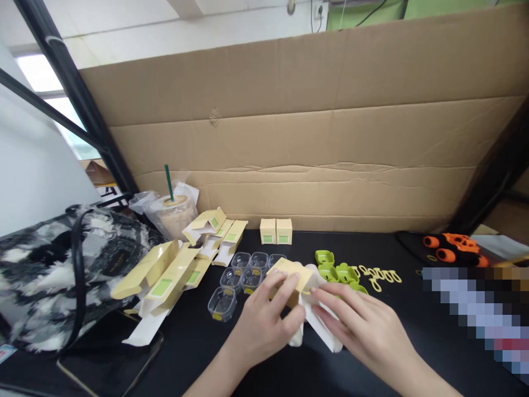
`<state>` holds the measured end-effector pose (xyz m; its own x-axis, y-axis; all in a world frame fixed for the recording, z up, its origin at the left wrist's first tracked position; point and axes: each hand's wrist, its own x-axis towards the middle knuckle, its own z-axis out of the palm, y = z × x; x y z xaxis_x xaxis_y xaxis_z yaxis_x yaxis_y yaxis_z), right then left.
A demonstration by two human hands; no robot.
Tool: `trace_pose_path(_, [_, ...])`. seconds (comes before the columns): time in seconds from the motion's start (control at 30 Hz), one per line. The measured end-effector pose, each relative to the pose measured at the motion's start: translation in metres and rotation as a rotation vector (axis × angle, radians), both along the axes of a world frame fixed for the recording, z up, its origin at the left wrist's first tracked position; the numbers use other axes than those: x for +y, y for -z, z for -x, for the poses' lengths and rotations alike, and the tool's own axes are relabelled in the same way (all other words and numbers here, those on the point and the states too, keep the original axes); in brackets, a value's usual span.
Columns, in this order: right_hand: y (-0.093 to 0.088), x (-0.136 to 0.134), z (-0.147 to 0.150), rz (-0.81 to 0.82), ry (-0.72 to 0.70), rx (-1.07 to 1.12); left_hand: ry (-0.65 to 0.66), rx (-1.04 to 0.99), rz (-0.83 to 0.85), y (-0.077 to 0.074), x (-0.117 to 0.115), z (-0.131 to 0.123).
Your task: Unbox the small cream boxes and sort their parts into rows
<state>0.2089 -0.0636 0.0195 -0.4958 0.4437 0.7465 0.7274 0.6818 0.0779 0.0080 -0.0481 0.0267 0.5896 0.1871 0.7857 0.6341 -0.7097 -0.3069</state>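
Note:
A pale yellow cardboard box [294, 271] with white inner flaps is between my two hands above the black table. My left hand [270, 317] grips its left side, fingers bent over the top panel. On the other side, my right hand [359, 320] pinches a white flap at the right edge. The flaps hang down, so the box stands part unfolded. Just left of it are several clear plastic cups [222, 303] with small yellow labels. Green plastic lids or cases [327, 271] lie behind my right hand, some hidden by it. Pale yellow loops [382, 274] lie beside them.
Two closed yellow boxes [276, 231] stand at the back. Flattened box blanks [171, 278] pile up on the left, near a bagged drink [176, 212] with a green straw and a fluffy black-and-white bag [119, 248]. An orange toy car [457, 248] sits right. A cardboard wall [297, 143] rises behind.

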Motion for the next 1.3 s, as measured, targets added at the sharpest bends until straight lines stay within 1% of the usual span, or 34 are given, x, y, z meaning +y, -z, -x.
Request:
trace_pose_path(0.1, [-0.001, 0.000, 0.000, -0.071, 0.017, -0.008, 0.066, 0.011, -0.038, -0.002, -0.003, -0.004])
trace_pose_path(0.2, [-0.003, -0.001, -0.002, -0.079, -0.052, 0.027, 0.052, 0.015, -0.012, -0.005, -0.002, -0.004])
trace_pose_path(0.27, [-0.004, -0.002, -0.004, -0.045, -0.129, 0.051, 0.035, -0.003, 0.024, -0.007, -0.001, -0.001])
trace_pose_path(0.37, [-0.004, -0.002, -0.005, 0.038, -0.234, 0.021, 0.048, -0.037, 0.047, -0.008, 0.001, 0.003])
trace_pose_path(0.43, [-0.002, -0.001, -0.005, 0.078, -0.247, -0.018, 0.055, -0.039, 0.060, -0.007, 0.001, 0.003])
trace_pose_path(0.5, [0.001, -0.002, -0.006, 0.121, -0.242, 0.008, 0.058, -0.042, 0.101, -0.006, 0.001, 0.003])
trace_pose_path(0.53, [0.002, -0.002, -0.006, 0.156, -0.249, 0.071, 0.059, -0.045, 0.125, -0.005, 0.001, 0.003])
trace_pose_path(0.57, [0.004, -0.003, -0.006, 0.201, -0.265, 0.180, 0.059, -0.051, 0.148, -0.004, 0.001, 0.003])
trace_pose_path(0.67, [0.005, -0.006, -0.004, 0.325, -0.309, 0.620, 0.054, -0.077, 0.188, -0.002, 0.002, 0.004])
trace_pose_path(0.7, [0.004, -0.006, -0.003, 0.356, -0.315, 0.736, 0.053, -0.084, 0.195, -0.001, 0.002, 0.004])
trace_pose_path(0.8, [-0.001, -0.005, -0.001, 0.478, -0.315, 0.944, 0.036, -0.077, 0.181, -0.001, 0.003, 0.005])
trace_pose_path(0.9, [-0.009, 0.001, -0.003, 0.701, -0.320, 1.148, -0.015, -0.051, 0.118, -0.003, 0.004, 0.005])
trace_pose_path(0.93, [-0.011, 0.003, -0.005, 0.752, -0.314, 1.169, -0.028, -0.048, 0.102, -0.003, 0.004, 0.006])
trace_pose_path(0.97, [-0.013, 0.004, -0.008, 0.769, -0.292, 1.142, -0.037, -0.047, 0.093, -0.004, 0.005, 0.006])
trace_pose_path(1.0, [-0.014, 0.005, -0.010, 0.739, -0.255, 1.059, -0.042, -0.046, 0.089, -0.004, 0.005, 0.006])
trace_pose_path(1.03, [-0.014, 0.006, -0.012, 0.664, -0.207, 0.920, -0.043, -0.044, 0.086, -0.004, 0.005, 0.006])
trace_pose_path(1.07, [-0.013, 0.005, -0.014, 0.548, -0.150, 0.741, -0.043, -0.038, 0.082, -0.004, 0.006, 0.005])
trace_pose_path(1.13, [-0.012, 0.003, -0.014, 0.257, -0.032, 0.355, -0.036, -0.019, 0.057, -0.004, 0.006, 0.005])
trace_pose_path(1.2, [-0.011, 0.001, -0.011, 0.027, 0.050, 0.053, -0.014, -0.002, 0.020, -0.002, 0.005, 0.004])
trace_pose_path(1.23, [-0.011, 0.000, -0.008, -0.043, 0.072, -0.043, -0.003, 0.002, 0.005, -0.002, 0.005, 0.003])
trace_pose_path(1.3, [-0.012, -0.001, -0.004, -0.109, 0.067, -0.143, 0.006, 0.008, -0.018, -0.002, 0.004, 0.002])
